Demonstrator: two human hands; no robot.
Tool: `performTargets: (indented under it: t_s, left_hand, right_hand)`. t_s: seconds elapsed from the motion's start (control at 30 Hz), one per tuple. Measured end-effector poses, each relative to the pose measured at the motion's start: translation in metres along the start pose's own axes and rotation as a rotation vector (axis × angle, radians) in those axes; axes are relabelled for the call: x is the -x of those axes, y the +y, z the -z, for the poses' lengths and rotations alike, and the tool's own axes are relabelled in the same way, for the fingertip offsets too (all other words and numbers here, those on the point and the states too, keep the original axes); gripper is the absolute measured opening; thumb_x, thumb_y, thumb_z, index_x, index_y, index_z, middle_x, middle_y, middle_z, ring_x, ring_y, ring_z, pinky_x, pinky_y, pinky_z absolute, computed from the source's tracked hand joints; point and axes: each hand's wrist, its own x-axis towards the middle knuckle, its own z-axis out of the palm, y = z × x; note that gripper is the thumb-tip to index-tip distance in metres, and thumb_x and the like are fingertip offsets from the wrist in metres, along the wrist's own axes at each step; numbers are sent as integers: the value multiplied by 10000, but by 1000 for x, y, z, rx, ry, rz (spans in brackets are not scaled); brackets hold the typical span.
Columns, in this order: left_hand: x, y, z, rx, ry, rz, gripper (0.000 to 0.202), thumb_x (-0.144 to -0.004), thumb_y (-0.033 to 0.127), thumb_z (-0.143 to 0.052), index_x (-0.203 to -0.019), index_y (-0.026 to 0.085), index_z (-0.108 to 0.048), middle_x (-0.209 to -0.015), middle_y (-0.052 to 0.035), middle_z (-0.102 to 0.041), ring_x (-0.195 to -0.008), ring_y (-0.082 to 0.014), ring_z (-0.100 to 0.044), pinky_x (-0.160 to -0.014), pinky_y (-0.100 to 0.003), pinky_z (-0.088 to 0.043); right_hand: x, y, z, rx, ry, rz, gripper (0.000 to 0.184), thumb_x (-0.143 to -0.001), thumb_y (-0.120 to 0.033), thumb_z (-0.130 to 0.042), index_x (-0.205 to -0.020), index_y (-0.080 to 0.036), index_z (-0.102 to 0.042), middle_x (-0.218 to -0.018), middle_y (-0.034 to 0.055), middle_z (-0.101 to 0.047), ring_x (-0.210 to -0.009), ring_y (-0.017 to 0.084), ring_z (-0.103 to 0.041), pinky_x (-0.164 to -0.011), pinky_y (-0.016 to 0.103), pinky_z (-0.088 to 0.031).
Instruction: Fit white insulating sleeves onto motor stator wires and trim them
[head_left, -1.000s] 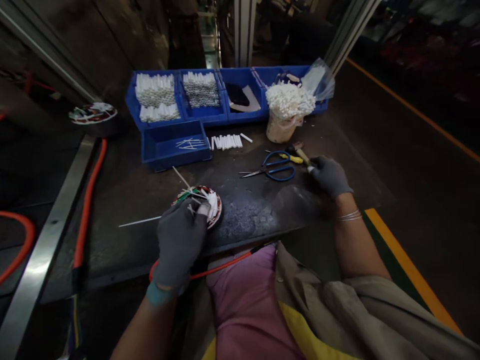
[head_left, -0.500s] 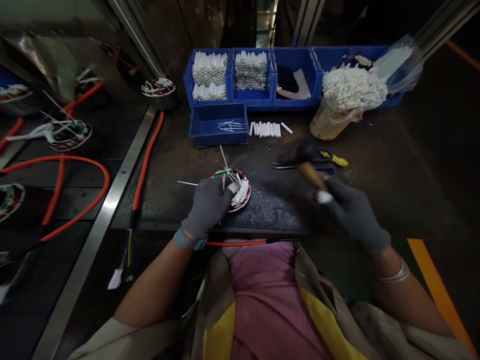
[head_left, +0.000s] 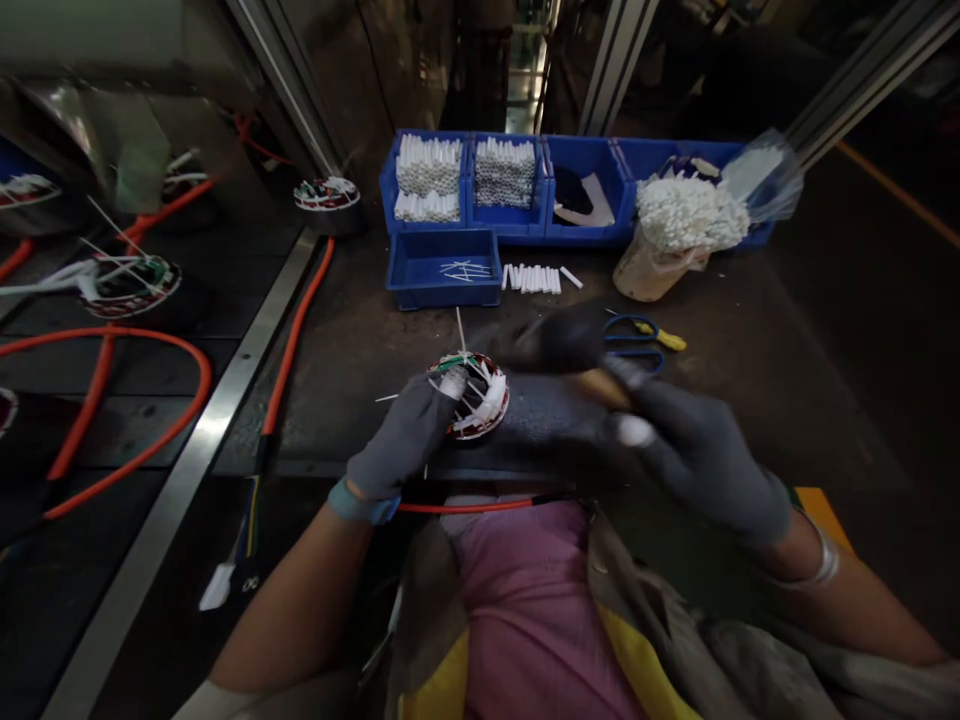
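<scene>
A round motor stator [head_left: 495, 403] with red windings, white sleeves and loose white ties stands on the dark workbench. Gripping its left side is my gloved left hand [head_left: 401, 435], the thumb lying over the top near the ties. My right hand [head_left: 709, 460], gloved in grey, is closed around the wooden handle of a hammer [head_left: 602, 388]. The dark hammer head, smeared by motion, hangs to the right of the stator and apart from it. Blue-handled scissors [head_left: 634, 360] lie just beyond the right hand.
Blue bins [head_left: 585, 232] with white tubes line the back. Before them sit a small blue tray [head_left: 442, 295] with thin ties, a row of white tubes [head_left: 534, 280] and a tub [head_left: 641, 270] of white pieces. More stators [head_left: 328, 205] with orange cables stand left, past a metal rail [head_left: 225, 400].
The hammer has swung left, closer to the stator, with my right hand. My left hand stays on the stator, its thumb shifted slightly. The whole view has tilted a little.
</scene>
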Motion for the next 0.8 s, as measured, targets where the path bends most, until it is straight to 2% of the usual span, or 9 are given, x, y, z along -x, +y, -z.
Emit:
performTargets:
  t_s: [0.07,0.13,0.2,0.23,0.3,0.37,0.53,0.7,0.8]
  left_hand:
    - [-7,9,2,27,-22,17,469,-1088,483,-326,-1180,218,-703,-1095,-87,-753,-1062,-251,-702,-978,-410,-570]
    - [-15,18,2,9,-84,22,435,-1078,462,-373,-1081,215,-732,-995,-75,-764,-990,-246,-713,-944,-392,-565]
    - [-21,27,-1,-95,-132,15,406,-1062,451,-416,-1034,217,-747,-986,-76,-772,-984,-263,-717,-945,-413,-542]
    - [-24,31,-4,-168,-136,17,383,-1049,454,-448,-1032,221,-751,-1009,-77,-776,-997,-278,-716,-954,-433,-526]
    - [-27,37,-11,-310,-113,48,325,-1005,481,-547,-1016,233,-757,-1022,-77,-779,-1004,-308,-709,-960,-474,-492]
    - [-28,42,-18,-382,-106,101,277,-952,497,-641,-953,246,-759,-948,-61,-776,-961,-314,-705,-942,-488,-468]
    - [-28,45,-21,-253,-85,252,272,-867,494,-739,-783,236,-722,-788,-15,-732,-836,-255,-685,-827,-402,-467]
    - [-26,41,-16,-139,-77,231,196,-823,433,-774,-840,240,-746,-870,-5,-756,-875,-239,-689,-859,-376,-494]
    - [-24,39,-13,-112,-136,178,208,-817,439,-770,-851,234,-751,-912,-18,-762,-906,-244,-691,-866,-373,-514]
  right_hand:
    - [1,5,-4,-63,70,-24,516,-1047,-438,-495,-1533,-265,-532,-1211,118,-753,-1030,304,-741,-844,415,-604]
    - [1,14,-15,-90,-60,-33,496,-1039,-438,-502,-1492,-254,-581,-1211,111,-761,-1015,306,-754,-849,423,-617]
    - [-3,24,-24,-107,-202,-96,494,-1047,-434,-489,-1491,-239,-584,-1238,109,-755,-1051,308,-753,-883,435,-620]
    - [-7,28,-26,-121,-201,-145,503,-1053,-440,-479,-1502,-232,-571,-1279,109,-739,-1110,313,-737,-923,447,-610]
    - [-15,32,-29,-180,-93,-219,529,-1062,-464,-464,-1527,-224,-541,-1372,107,-690,-1250,320,-671,-1018,471,-569]
    - [-23,32,-33,-269,-19,-236,545,-1063,-479,-452,-1529,-209,-535,-1399,108,-672,-1289,322,-644,-1052,479,-546]
    - [-30,30,-52,-375,-251,-212,558,-1042,-495,-469,-1483,-171,-578,-1374,149,-681,-1251,340,-666,-1044,510,-538]
    - [-18,33,-57,-408,-150,-304,562,-1052,-484,-452,-1503,-163,-548,-1377,147,-680,-1241,328,-669,-1015,496,-545]
    - [3,48,-48,-343,-197,-267,519,-1035,-481,-488,-1441,-187,-617,-1346,132,-701,-1178,321,-693,-980,476,-554]
